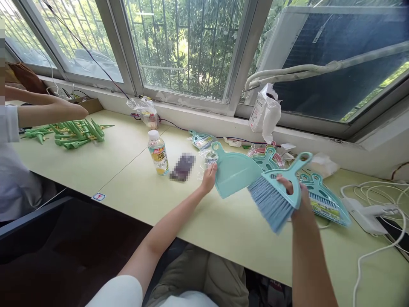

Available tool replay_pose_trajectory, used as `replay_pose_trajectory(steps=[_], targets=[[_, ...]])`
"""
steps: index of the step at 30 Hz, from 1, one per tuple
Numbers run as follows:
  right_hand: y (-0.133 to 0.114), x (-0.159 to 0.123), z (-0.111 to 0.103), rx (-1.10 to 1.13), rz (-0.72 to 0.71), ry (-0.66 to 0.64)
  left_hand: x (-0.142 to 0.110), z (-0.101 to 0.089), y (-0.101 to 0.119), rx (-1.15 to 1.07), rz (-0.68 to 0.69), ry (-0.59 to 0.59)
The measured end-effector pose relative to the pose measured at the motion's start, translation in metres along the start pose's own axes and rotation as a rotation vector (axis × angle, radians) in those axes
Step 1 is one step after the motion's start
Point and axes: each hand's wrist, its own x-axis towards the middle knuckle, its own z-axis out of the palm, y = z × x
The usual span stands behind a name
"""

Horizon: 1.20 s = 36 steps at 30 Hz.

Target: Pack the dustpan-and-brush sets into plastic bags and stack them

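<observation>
My left hand (209, 178) grips the left edge of a mint-green dustpan (238, 170), whose looped handle points up and away from me. In my right hand (297, 194) is a small mint-green hand brush (275, 196) with blue-grey bristles. My fingers pass through the opening in its head, and the bristles point down and to the left. The brush overlaps the dustpan's right corner; whether they touch I cannot tell. Right behind my right hand lies a wrapped dustpan-and-brush set (326, 200) with a printed label.
More wrapped sets (201, 140) lie along the windowsill. A drink bottle (158, 153) and a blurred dark object (183, 166) are left of my hands. White cables (361, 264) and a power strip (364, 215) lie right. Another person's arm (47, 108) is above green pieces (79, 133).
</observation>
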Motion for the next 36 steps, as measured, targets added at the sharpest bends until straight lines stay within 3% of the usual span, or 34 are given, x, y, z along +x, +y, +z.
replay_pose_trajectory(steps=[3, 5, 7, 10, 14, 18, 23, 29, 33, 36], targets=[[-0.006, 0.001, -0.043, -0.344, 0.010, -0.014, 0.015, -0.013, 0.001, 0.032, -0.008, -0.208], [-0.001, 0.002, -0.056, -0.694, -0.030, -0.046, 0.019, -0.020, 0.001, 0.092, -0.104, -0.397], [0.012, 0.002, -0.055, -1.036, -0.039, -0.071, 0.020, -0.025, 0.001, 0.190, -0.208, -0.538], [0.038, 0.005, -0.040, -1.326, 0.012, -0.104, 0.020, -0.029, -0.001, 0.385, -0.178, -0.518], [0.066, 0.010, -0.022, -1.374, 0.041, -0.174, 0.020, -0.032, -0.001, 0.617, -0.045, -0.399], [0.078, 0.012, -0.018, -1.382, 0.081, -0.200, 0.020, -0.034, -0.001, 0.694, 0.074, -0.318], [0.070, 0.011, -0.018, -1.381, 0.127, -0.205, 0.017, -0.033, 0.001, 0.822, 0.088, -0.513], [0.019, 0.007, -0.020, -1.203, 0.058, -0.221, 0.007, -0.020, 0.010, 0.984, 0.059, -0.684], [0.001, 0.004, 0.010, -1.122, -0.020, -0.331, -0.004, -0.006, 0.012, 0.830, -0.027, -0.860], [0.013, 0.001, 0.046, -1.235, -0.030, -0.396, -0.008, 0.000, 0.010, 0.744, -0.080, -0.857]])
